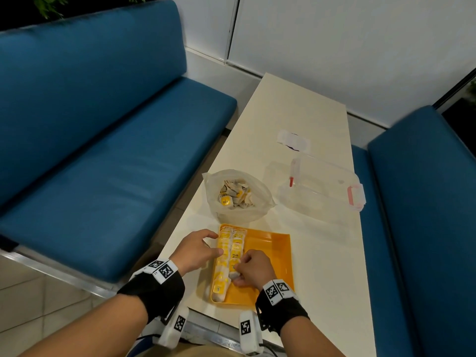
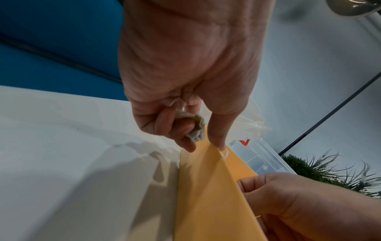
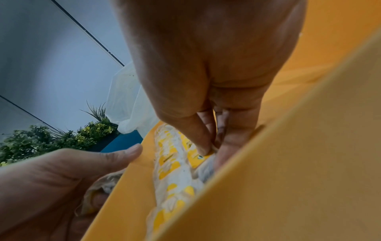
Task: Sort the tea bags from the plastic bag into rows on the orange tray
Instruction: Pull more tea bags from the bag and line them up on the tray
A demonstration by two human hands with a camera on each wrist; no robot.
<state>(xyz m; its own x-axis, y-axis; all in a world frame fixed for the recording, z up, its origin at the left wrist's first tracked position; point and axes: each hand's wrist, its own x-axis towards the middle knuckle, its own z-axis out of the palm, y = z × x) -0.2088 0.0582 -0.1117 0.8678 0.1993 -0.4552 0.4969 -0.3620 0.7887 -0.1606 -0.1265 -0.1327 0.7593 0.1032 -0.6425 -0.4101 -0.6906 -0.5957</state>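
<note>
cream table [image 1: 296, 119] runs lengthwise between two blue benches [image 1: 98, 140], white wall panels behind.

nearest: orange tray [image 1: 268, 256] at the table's near end. two rows of tea bags [image 1: 229, 256] lie along its left side — left row reaches nearly the full length of the tray, second row beside it is shorter. right half of the tray floor is bare.

right hand [image 1: 253, 269] is down inside the tray at the near end of the second row, fingers curled, thumb and fingertips pinching a tea bag [image 3: 203, 160] by its yellow tag and pressing it against the row.

left hand [image 1: 197, 249] sits at the tray's left rim, index finger touching the rim edge. wrist view shows the other fingers curled round a crumpled tea bag [image 2: 194, 128] held in the palm — so this hand is closed on a spare bag, not empty.

just beyond the tray: plastic bag [image 1: 238, 195], mouth open, a loose heap of tea bags inside, one yellow "tea" tag facing up.

right of the bag: clear container [image 1: 322, 186] with pink latches.

farther along the table: small clear wrapper [image 1: 293, 140], contents cannot be told.
</note>
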